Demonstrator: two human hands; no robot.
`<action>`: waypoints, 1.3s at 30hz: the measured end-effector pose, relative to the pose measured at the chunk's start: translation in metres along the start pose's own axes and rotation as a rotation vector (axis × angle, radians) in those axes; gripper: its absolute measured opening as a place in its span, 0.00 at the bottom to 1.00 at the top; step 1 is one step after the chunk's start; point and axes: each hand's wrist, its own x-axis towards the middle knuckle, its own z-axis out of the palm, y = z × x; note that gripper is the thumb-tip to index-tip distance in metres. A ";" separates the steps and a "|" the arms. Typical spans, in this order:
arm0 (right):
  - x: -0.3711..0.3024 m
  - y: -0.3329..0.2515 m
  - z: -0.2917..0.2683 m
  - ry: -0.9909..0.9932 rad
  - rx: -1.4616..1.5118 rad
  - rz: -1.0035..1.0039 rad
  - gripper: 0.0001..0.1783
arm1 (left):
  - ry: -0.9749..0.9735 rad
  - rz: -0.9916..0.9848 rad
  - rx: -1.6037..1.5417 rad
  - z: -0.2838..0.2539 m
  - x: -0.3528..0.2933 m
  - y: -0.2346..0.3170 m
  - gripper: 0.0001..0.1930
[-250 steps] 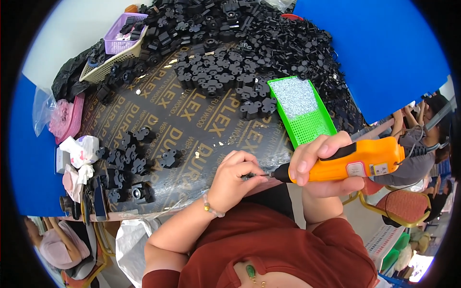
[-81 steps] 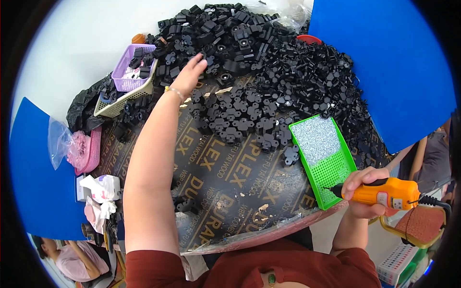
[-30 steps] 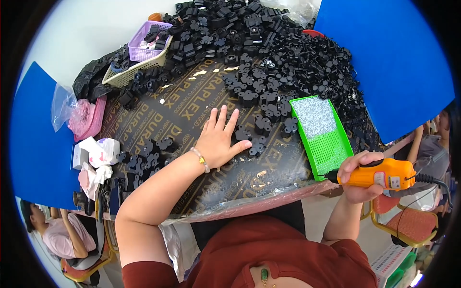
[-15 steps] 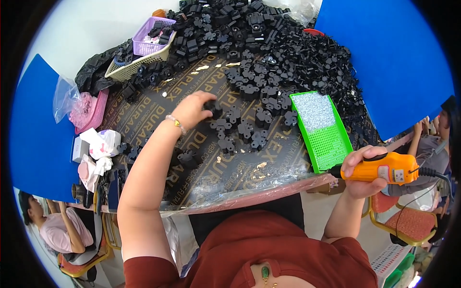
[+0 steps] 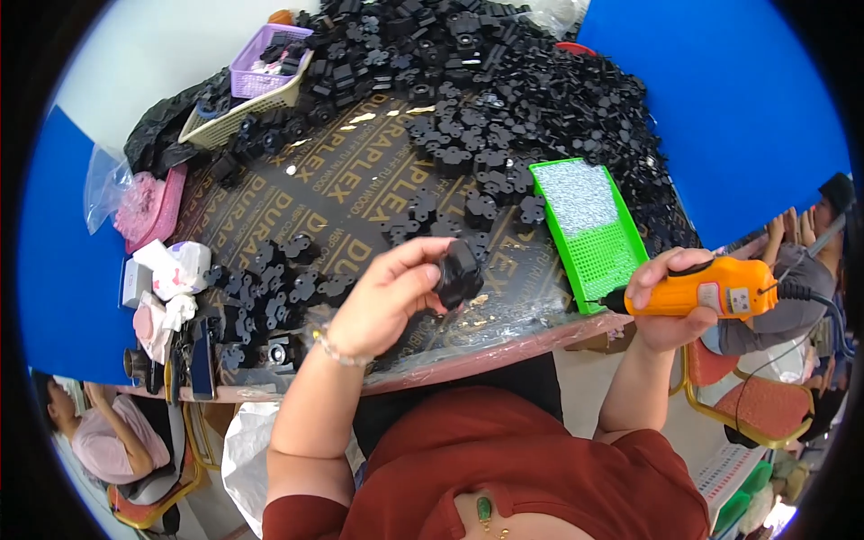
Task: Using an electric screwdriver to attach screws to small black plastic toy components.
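Observation:
Near the table's front edge, my left hand is closed round a black plastic part, fingers and thumb on its sides. My right hand grips an orange electric screwdriver with a black cord at its back. The screwdriver lies nearly level, its dark nose pointing left at the near end of a green tray. Many small silvery pieces, seemingly screws, cover the tray's far half; the near half is bare perforated plate. Loose black parts lie just beyond my left hand.
A large heap of black parts fills the table's far side. More black parts lie at left, near a pink basket and white tissue pack. Purple and cream baskets stand far left. Blue panels flank the table; people sit at both sides.
My left hand has come back toward me and to the right with the black part from the table. My right hand and the screwdriver have stayed almost in place.

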 end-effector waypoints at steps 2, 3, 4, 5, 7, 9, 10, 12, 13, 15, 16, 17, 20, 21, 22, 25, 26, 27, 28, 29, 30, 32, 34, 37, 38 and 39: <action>-0.001 -0.001 -0.002 0.021 0.004 0.015 0.39 | -0.096 -0.060 -0.048 0.006 -0.003 -0.011 0.22; -0.002 -0.002 -0.004 0.020 -0.004 0.020 0.39 | -0.096 -0.075 -0.066 0.011 -0.003 -0.018 0.22; -0.001 -0.003 -0.006 0.017 -0.009 0.023 0.39 | -0.110 -0.112 -0.052 0.011 -0.004 -0.025 0.21; -0.002 -0.005 -0.006 0.039 0.003 0.032 0.39 | -0.087 -0.130 0.056 0.014 -0.002 -0.029 0.19; -0.003 -0.009 -0.009 0.062 -0.009 0.033 0.39 | -0.168 -0.211 0.396 0.017 0.005 -0.023 0.17; -0.005 -0.012 -0.013 0.089 -0.001 0.052 0.39 | -0.302 -0.164 0.636 0.016 0.032 -0.019 0.17; -0.006 -0.013 -0.017 0.096 -0.016 0.038 0.39 | -0.337 -0.097 0.796 0.016 0.052 -0.014 0.17; -0.009 -0.021 -0.015 0.100 -0.006 0.040 0.38 | -0.257 0.119 0.960 0.028 0.088 0.010 0.18; -0.010 -0.021 -0.019 0.113 -0.027 0.034 0.38 | -0.167 0.017 0.844 0.041 0.112 0.021 0.20; -0.011 -0.019 -0.021 0.136 -0.040 0.023 0.39 | 0.035 0.259 0.567 0.039 0.167 0.018 0.28; -0.011 -0.019 -0.022 0.138 -0.045 0.019 0.39 | 0.121 0.253 0.704 0.031 0.188 0.028 0.29; -0.010 -0.019 -0.019 0.133 -0.043 0.017 0.39 | 0.179 0.431 0.922 -0.003 0.215 0.030 0.29; -0.013 -0.021 -0.036 0.146 -0.079 0.016 0.38 | 0.262 0.472 1.172 -0.032 0.237 0.046 0.21; -0.014 -0.021 -0.040 0.146 -0.083 0.021 0.38 | 0.330 0.497 1.251 -0.058 0.245 0.048 0.19; -0.016 -0.021 -0.046 0.163 -0.079 0.020 0.38 | 0.378 0.502 1.349 -0.062 0.245 0.052 0.18; -0.013 -0.021 -0.056 0.164 -0.095 0.021 0.39 | 0.367 0.639 1.586 -0.061 0.246 0.049 0.18; -0.011 -0.020 -0.057 0.175 -0.097 0.021 0.39 | 0.317 0.685 1.644 -0.052 0.248 0.043 0.19; -0.009 -0.019 -0.056 0.165 -0.107 0.019 0.39 | 0.287 0.711 1.655 -0.040 0.253 0.036 0.20; -0.006 -0.016 -0.054 0.149 -0.109 0.017 0.39 | 0.248 0.686 1.663 -0.034 0.258 0.032 0.20; -0.004 -0.013 -0.053 0.156 -0.112 0.016 0.39 | 0.216 0.662 1.685 -0.020 0.262 0.029 0.21; -0.002 -0.011 -0.052 0.141 -0.110 0.017 0.40 | 0.217 0.596 1.670 -0.014 0.272 0.024 0.23; 0.002 -0.009 -0.049 0.131 -0.119 0.028 0.40 | 0.256 0.513 1.656 -0.010 0.288 0.019 0.25; 0.004 -0.008 -0.051 0.120 -0.122 0.016 0.40 | 0.275 0.427 1.627 -0.013 0.299 0.018 0.26; 0.004 -0.005 -0.058 0.144 -0.097 0.004 0.39 | 0.277 0.378 1.621 -0.014 0.307 0.022 0.23; 0.004 -0.005 -0.059 0.151 -0.095 0.010 0.39 | 0.267 0.369 1.640 -0.011 0.305 0.025 0.22; 0.005 -0.004 -0.061 0.149 -0.104 0.005 0.39 | 0.255 0.471 1.620 -0.014 0.306 0.023 0.19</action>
